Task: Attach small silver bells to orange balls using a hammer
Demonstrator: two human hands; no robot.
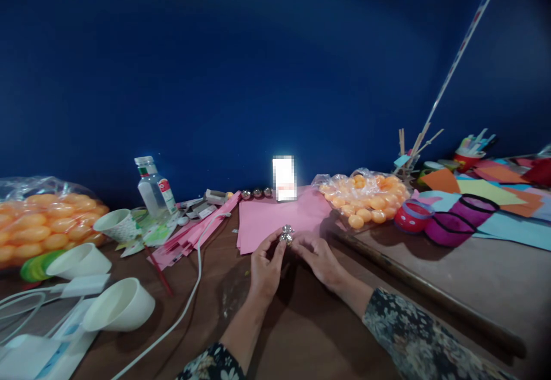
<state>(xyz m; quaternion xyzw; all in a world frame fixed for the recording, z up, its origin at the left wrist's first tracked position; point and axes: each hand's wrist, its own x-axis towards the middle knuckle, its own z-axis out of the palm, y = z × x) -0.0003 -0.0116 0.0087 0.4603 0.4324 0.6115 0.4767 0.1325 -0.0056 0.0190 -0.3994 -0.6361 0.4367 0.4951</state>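
Note:
A small cluster of shiny silver balls [287, 234] is held up between my two hands, just in front of pink paper sheets [258, 225]. My left hand [267, 262] pinches the cluster from the left with thumb and fingertips. On the other side, my right hand [316, 256] has its fingers bent together at the cluster's right edge; whether it grips part of it is too small to tell. Several larger silver balls [257, 193] sit in a row behind the pink sheets, left of a bright blurred-out rectangle [284, 178].
Bags of orange balls [47, 219] lie at the left and right. Paper cups [123, 305], a power strip and a white cable [199, 265] are at left, near a clear bottle [152, 187]. A wooden bar [430, 288], purple bands [451, 228] and coloured paper are at right.

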